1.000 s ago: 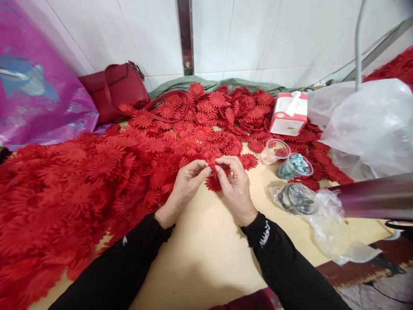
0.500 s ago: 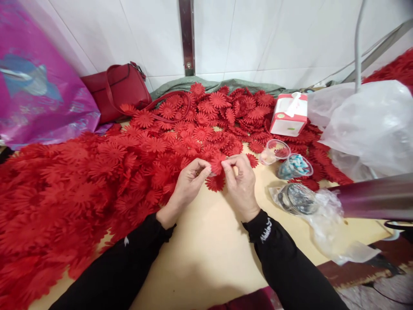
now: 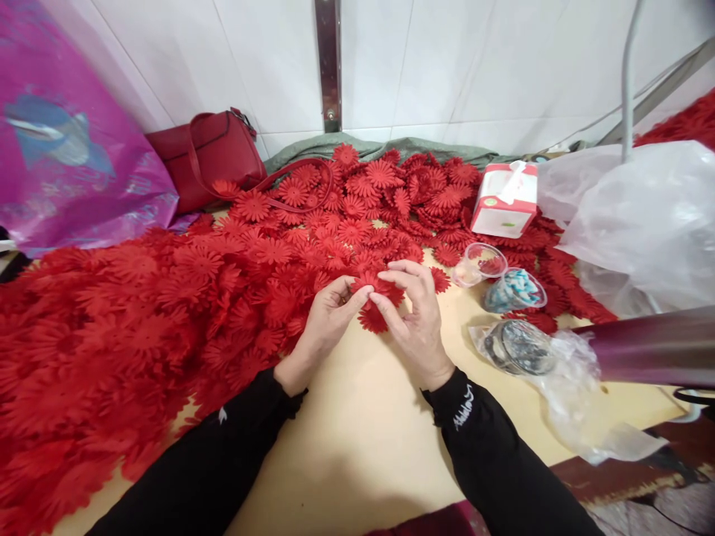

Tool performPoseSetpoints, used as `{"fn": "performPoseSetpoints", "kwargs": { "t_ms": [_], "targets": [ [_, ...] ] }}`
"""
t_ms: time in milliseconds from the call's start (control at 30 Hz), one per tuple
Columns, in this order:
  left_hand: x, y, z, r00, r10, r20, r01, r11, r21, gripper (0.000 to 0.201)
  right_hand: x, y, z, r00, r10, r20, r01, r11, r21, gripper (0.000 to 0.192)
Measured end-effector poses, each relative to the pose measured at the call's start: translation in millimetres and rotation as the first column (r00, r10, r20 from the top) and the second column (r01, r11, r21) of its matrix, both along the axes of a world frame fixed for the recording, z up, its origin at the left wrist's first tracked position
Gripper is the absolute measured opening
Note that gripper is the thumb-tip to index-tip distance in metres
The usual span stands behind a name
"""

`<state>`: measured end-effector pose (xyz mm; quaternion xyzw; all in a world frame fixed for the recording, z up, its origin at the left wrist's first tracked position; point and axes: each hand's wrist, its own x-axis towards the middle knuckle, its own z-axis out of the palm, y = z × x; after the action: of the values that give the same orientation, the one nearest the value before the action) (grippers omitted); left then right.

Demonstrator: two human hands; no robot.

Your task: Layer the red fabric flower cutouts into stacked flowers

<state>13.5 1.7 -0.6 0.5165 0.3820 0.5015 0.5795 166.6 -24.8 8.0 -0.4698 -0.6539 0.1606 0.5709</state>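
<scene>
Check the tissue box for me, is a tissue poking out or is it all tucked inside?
Poking out: a white tissue rises from the top of the red-and-white box.

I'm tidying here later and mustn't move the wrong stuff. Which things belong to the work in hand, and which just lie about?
Belong to the work:
red flower in the left hand, with the right hand at it
pile of similar red flowers

Apparently just lying about:
red handbag
purple bag
tissue box
</scene>
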Motion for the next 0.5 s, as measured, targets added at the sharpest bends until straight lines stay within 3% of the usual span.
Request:
{"fn": "performPoseSetpoints", "kwargs": {
  "t_ms": [233,400,500],
  "targets": [
    [-2.4,1.6,-5.9,0.999,-0.003,0.04,0.002,1.0,0.015,0.037,-0.4,3.0,-4.2,0.95,0.169,-0.261,-0.217,0.961,-0.171,0.007],
    [1.4,-0.2,-8.5,0.985,0.006,0.174,0.016,0.992,-0.122,0.05,6.0,6.5,-6.5,0.948,0.125,-0.293,-0.191,0.959,-0.209,0.012],
    [1.8,-0.3,-7.7,0.988,-0.048,0.145,0.063,0.993,-0.1,0.035,6.3,5.8,-5.8,0.965,0.109,-0.24,-0.155,0.971,-0.181,0.014]
  ]
}}
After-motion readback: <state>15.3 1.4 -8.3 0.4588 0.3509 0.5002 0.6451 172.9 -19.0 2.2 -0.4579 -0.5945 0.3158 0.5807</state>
